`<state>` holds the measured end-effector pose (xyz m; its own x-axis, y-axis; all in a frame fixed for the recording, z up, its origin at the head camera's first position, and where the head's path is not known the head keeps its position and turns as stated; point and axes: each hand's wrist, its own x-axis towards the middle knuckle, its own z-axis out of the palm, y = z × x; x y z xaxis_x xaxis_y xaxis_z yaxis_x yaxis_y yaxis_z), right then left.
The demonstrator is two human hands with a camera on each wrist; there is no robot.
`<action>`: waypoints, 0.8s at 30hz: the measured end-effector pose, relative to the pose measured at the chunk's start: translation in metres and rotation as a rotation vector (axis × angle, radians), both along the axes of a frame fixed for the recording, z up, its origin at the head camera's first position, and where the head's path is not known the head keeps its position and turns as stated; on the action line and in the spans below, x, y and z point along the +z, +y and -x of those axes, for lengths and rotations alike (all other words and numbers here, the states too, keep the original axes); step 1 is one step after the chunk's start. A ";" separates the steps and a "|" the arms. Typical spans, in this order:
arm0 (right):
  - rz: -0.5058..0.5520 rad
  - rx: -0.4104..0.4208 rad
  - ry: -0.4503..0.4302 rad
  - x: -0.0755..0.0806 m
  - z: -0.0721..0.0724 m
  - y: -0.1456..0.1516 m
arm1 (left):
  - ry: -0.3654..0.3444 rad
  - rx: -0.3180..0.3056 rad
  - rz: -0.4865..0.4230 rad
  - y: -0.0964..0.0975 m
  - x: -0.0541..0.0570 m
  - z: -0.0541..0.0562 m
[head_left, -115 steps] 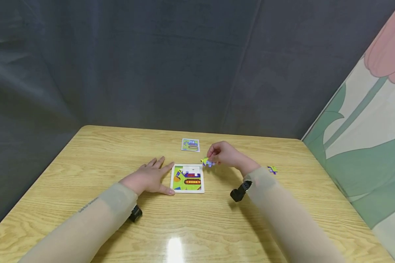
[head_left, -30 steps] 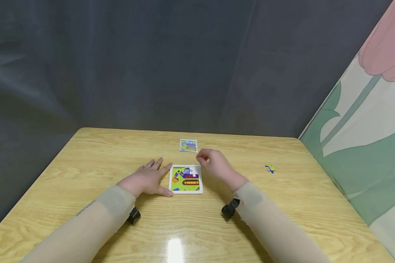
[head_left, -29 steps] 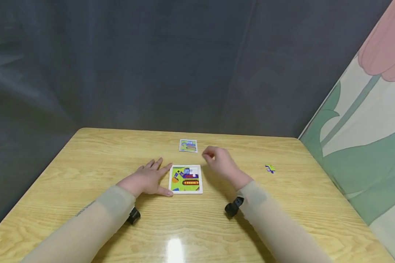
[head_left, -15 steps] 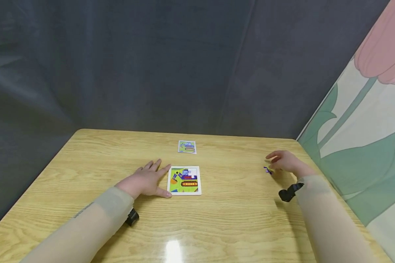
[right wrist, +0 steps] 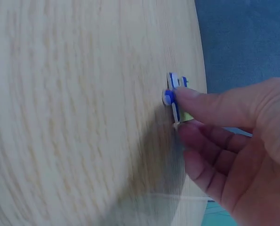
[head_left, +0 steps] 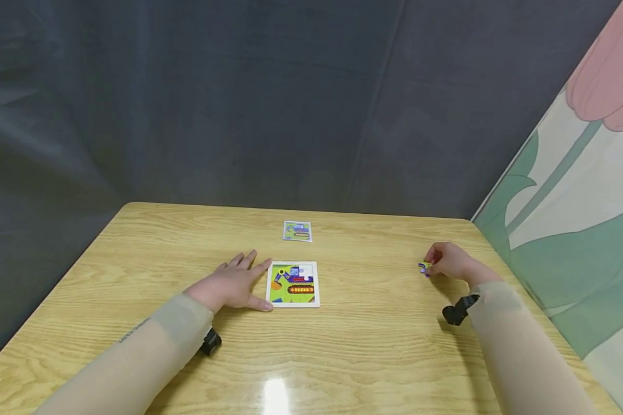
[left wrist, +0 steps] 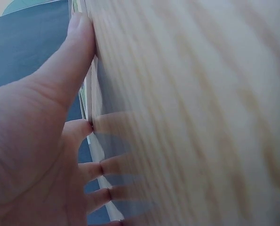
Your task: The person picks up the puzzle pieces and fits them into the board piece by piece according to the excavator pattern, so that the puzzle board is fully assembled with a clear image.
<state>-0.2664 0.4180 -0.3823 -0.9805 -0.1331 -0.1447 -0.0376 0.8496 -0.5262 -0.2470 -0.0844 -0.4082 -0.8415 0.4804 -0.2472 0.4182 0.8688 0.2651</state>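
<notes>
A white-framed jigsaw puzzle point(head_left: 293, 285) with an excavator picture lies mid-table; a pale gap shows at its upper right. My left hand point(head_left: 231, 285) rests spread flat at the puzzle's left side, thumb and index finger at the frame's edge. Far to the right, my right hand point(head_left: 450, 262) pinches a small blue and yellow-green puzzle piece point(head_left: 424, 268) at the table surface. In the right wrist view, thumb and fingertips close on that jigsaw piece point(right wrist: 172, 96), partly covering it.
Behind the puzzle lies a small picture card point(head_left: 297, 231) showing the same excavator. The wooden table point(head_left: 353, 357) ends at a dark curtain point(head_left: 270, 104) at the back. A flower-patterned cloth point(head_left: 592, 230) hangs along the right side.
A piece my right hand held earlier now sits in the puzzle. That hand has since moved right and taken hold of the loose piece there. The left hand has stayed put.
</notes>
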 end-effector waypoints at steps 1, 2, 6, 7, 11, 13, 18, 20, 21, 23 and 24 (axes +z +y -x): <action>0.006 -0.008 0.000 0.000 0.000 0.000 | -0.002 0.001 0.001 0.000 0.000 0.000; 0.011 -0.017 -0.001 0.000 0.001 -0.001 | -0.003 0.002 0.002 0.000 0.001 0.000; 0.035 -0.033 0.002 0.001 0.001 -0.004 | -0.005 0.005 0.005 0.001 0.000 0.002; 0.041 -0.028 0.003 0.002 0.002 -0.006 | -0.005 0.005 0.007 0.001 0.000 0.002; 0.099 0.012 -0.016 0.007 0.004 -0.015 | -0.010 0.008 0.005 0.002 0.000 0.002; 0.152 0.029 -0.042 0.011 0.004 -0.022 | -0.011 0.009 0.002 0.002 0.001 0.002; 0.332 0.059 -0.078 0.027 0.004 -0.057 | -0.008 0.007 0.006 0.001 0.003 0.001; 0.386 0.082 -0.067 0.036 0.003 -0.079 | -0.007 0.006 0.009 0.001 0.003 0.000; 0.403 0.103 -0.058 0.041 0.002 -0.091 | -0.007 0.006 0.009 0.001 0.004 0.000; 0.425 0.140 -0.042 0.050 0.000 -0.118 | -0.008 0.006 0.005 0.001 0.005 -0.001; 0.432 0.161 -0.035 0.053 -0.001 -0.131 | -0.008 0.006 0.003 0.001 0.005 -0.001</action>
